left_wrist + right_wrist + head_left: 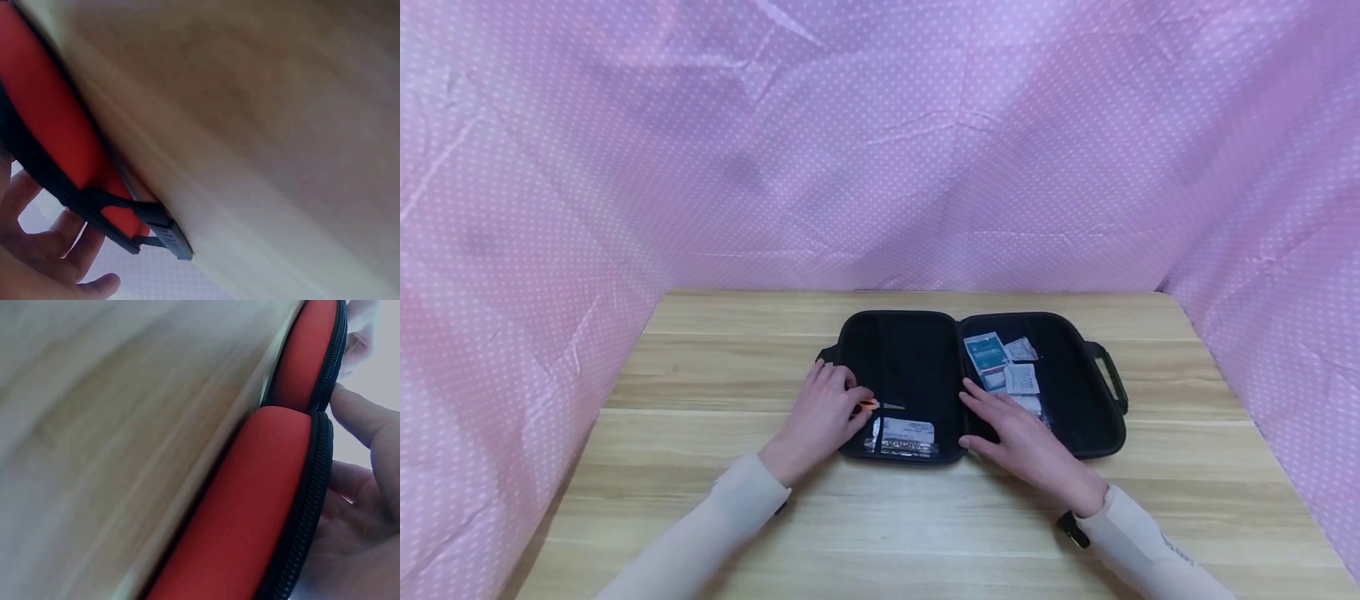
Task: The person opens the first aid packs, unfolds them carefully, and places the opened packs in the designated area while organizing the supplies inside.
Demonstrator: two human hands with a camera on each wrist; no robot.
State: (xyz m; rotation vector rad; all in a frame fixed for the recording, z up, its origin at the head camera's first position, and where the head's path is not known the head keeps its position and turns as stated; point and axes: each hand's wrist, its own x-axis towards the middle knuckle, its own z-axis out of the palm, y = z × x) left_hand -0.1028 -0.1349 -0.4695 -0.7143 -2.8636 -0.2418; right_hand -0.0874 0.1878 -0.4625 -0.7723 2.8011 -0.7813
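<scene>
An unzipped case (921, 358) lies spread flat on the table, black inside; the wrist views show its red outer shell (250, 500) and black zipper (303, 506). My left hand (827, 408) reaches over the left half's outer edge and pinches the orange handle of small scissors (891, 407), whose pointed metal end lies toward the middle. A dark elastic strap (881, 358) crosses that half. Below the scissors is a clear-and-white packet (904, 432). My right hand (1022, 437) rests with fingers extended over the case's middle fold, partly covering packets in the right half.
In the right half lie a teal-and-white packet (988, 352) and several small white sachets (1022, 379). A carry handle (1112, 379) sticks out at the right. Wooden table (722, 367) surrounds the case; pink dotted cloth (880, 167) hangs behind and at both sides.
</scene>
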